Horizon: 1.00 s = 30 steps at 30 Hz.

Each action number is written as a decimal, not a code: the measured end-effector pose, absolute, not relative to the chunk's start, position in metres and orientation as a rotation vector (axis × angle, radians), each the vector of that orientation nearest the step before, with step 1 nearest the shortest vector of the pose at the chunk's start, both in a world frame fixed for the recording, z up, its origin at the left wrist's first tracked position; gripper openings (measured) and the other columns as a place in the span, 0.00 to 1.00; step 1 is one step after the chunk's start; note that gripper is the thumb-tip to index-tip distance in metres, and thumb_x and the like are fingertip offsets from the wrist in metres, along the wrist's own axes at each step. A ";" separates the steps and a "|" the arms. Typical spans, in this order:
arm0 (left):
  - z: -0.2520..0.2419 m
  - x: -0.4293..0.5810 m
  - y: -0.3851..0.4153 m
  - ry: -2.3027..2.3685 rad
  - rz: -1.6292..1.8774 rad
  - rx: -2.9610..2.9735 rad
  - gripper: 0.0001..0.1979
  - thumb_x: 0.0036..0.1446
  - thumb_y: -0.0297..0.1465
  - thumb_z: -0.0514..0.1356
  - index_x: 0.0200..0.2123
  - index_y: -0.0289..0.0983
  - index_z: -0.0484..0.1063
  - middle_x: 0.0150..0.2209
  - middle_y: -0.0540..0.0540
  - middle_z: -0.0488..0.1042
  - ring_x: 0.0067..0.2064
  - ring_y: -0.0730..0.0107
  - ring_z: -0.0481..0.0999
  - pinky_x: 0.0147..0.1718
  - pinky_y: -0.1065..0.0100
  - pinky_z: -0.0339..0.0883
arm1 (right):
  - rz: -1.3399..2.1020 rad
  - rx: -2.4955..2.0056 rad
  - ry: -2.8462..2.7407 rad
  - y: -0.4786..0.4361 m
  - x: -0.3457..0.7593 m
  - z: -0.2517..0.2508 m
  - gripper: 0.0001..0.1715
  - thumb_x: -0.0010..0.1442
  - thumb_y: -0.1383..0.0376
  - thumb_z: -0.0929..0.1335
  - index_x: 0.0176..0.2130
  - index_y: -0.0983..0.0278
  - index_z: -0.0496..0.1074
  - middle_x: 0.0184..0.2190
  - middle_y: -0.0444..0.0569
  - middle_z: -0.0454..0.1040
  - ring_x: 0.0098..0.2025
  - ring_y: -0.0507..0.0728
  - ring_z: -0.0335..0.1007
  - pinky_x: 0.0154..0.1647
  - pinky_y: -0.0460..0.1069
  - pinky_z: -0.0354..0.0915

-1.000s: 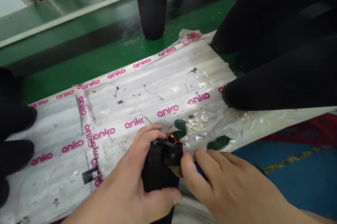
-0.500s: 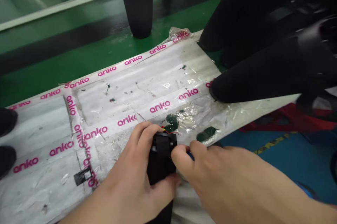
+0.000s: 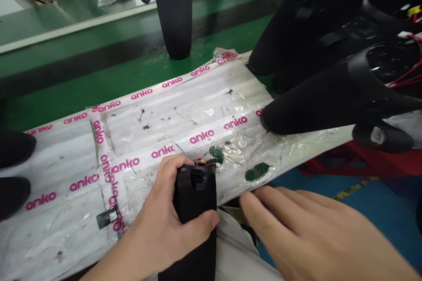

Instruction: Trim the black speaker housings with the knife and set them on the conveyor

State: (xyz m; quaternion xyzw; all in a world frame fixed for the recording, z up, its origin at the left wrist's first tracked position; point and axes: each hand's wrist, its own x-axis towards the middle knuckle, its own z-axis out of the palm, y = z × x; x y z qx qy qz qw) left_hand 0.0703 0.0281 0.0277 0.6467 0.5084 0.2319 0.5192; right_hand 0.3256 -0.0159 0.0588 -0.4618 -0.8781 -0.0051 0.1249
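My left hand is wrapped round a black tapered housing, its thumb across the near side and its fingers behind the top. The housing stands tilted at the board's near edge. Near its upper end shows a slotted recess, and thin red and yellow wires stick out at the rim. My right hand is to the right of the housing, apart from it. Its fingers are bent together with the tips pointing down and hidden, so what they hold, if anything, cannot be made out.
A white board with pink-lettered tape lies over the green bench. Several similar black housings with wires lie at the right. One housing stands at the back, and two rounded ends show at left. A small black clip-like piece lies on the board.
My right hand has moved right and down, away from the housing. The recess on the housing, covered by a dark band before, now shows. The view has shifted slightly.
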 end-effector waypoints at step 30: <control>0.032 0.080 0.033 1.209 0.522 1.492 0.35 0.51 0.23 0.72 0.55 0.57 0.63 0.53 0.54 0.69 0.47 0.61 0.77 0.51 0.53 0.74 | -0.019 -1.284 -2.589 0.008 0.298 0.029 0.30 0.48 0.75 0.65 0.51 0.61 0.65 0.30 0.42 0.73 0.26 0.58 0.69 0.28 0.54 0.58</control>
